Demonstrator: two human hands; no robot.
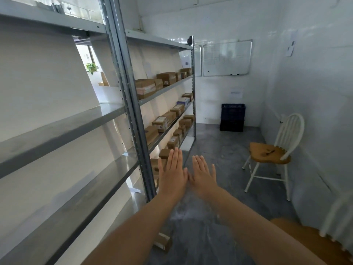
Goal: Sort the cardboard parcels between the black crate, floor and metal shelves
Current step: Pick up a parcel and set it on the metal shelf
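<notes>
White walls and a grey floor (219, 150) make a small room. I see cardboard parcels (146, 88) in rows on the metal shelves (131, 104). My left hand (172, 175) and right hand (202, 175) reach out flat, side by side, each grip holding nothing. I see the black crate (232, 117) in the far corner.
</notes>
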